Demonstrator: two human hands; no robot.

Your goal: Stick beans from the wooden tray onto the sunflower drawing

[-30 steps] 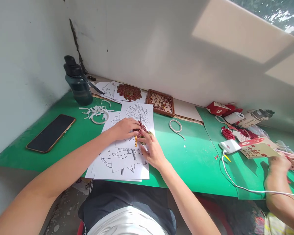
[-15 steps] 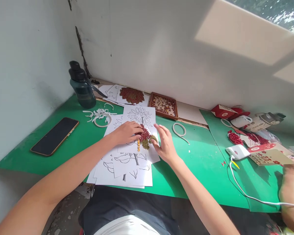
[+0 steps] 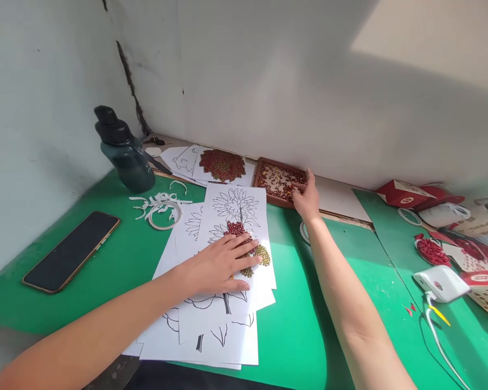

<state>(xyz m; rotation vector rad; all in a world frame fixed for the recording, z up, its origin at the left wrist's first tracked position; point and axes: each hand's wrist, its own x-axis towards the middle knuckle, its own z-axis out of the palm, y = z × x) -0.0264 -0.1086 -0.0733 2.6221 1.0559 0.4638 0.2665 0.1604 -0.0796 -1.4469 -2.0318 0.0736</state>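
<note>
My left hand (image 3: 225, 262) lies flat, fingers spread, over the drawing sheets, touching red beans (image 3: 236, 228) and green beans (image 3: 263, 254) laid on a flower drawing (image 3: 236, 206). Some beans are hidden under the palm and fingers. At the back, my right hand (image 3: 307, 197) is at the right end of a shallow brown tray (image 3: 278, 201) of mixed loose beans. Its thumb reaches inside over the beans while the other fingers are round the outside of the rim. A finished-looking round bean picture (image 3: 222, 164) lies left of the tray.
A dark bottle (image 3: 124, 154) stands at the back left, near white strips (image 3: 156, 206) and a coil. A phone (image 3: 71, 252) lies at the left. On the right are a white charger (image 3: 441, 283) with a cable, red boxes (image 3: 402, 193) and red pieces (image 3: 433, 252).
My right hand has moved from beside the beans on the drawing to the tray at the back. My left hand has flattened out over the beans. The view has shifted closer.
</note>
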